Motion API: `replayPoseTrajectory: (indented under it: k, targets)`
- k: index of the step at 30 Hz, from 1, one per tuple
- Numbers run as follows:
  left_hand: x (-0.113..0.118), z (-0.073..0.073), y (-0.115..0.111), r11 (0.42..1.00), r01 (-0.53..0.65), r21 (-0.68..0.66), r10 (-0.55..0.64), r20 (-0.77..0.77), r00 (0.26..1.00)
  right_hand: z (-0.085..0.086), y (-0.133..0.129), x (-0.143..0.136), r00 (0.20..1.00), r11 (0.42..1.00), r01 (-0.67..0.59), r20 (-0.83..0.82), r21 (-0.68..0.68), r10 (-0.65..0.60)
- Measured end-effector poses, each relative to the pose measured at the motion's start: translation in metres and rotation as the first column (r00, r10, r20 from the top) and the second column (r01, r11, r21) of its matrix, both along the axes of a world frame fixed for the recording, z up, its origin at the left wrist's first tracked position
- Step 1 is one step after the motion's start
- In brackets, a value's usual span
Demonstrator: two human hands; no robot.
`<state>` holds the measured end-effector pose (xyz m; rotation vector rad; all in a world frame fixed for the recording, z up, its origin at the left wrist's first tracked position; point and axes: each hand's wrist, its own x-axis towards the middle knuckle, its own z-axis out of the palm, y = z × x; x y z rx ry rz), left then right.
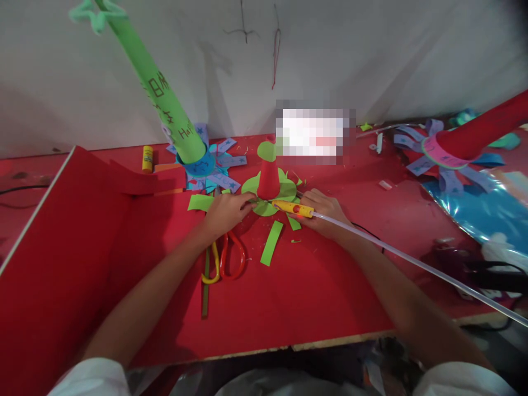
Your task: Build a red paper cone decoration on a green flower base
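Note:
In the head view a red paper cone (269,180), topped by a green paper piece (267,151), stands upright on a green scalloped paper base (289,190). My left hand (229,212) has its fingers closed at the base's left edge. A yellow hot glue gun (293,208) is gripped in my right hand (325,213), its nozzle at the front of the cone. From its back runs a long translucent glue stick (396,254). Green paper strips (272,243) lie in front of the base and by my left wrist. Scissors with red and yellow handles (233,256) rest below my left hand.
A tall green paper tube (165,104) on a blue base stands at the back left beside a yellow glue bottle (147,159). Leaning at the right is a red tube (482,129) with purple strips. Blue plastic wrap (466,212) and a red board (61,264) flank the table.

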<state>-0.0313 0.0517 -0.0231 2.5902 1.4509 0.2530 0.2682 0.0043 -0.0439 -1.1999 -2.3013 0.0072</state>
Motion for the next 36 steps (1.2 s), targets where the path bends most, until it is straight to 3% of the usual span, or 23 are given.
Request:
replayPoseTrajectory:
  k: [18,30,36]
  targets:
    - [0.001,-0.001,-0.001,1.0,0.02,0.012,-0.019,-0.036,0.999,0.001,0.0,-0.008,0.998,1.0,-0.011,0.058,0.016,0.01]
    - [0.001,0.0,-0.001,1.0,-0.005,0.002,0.005,0.011,1.0,0.002,0.003,0.002,0.998,1.0,0.005,0.055,0.002,-0.005]
    - [0.002,0.006,-0.003,0.998,0.042,0.049,-0.038,-0.082,0.996,0.0,0.004,0.004,0.998,0.998,-0.045,0.044,0.035,0.043]
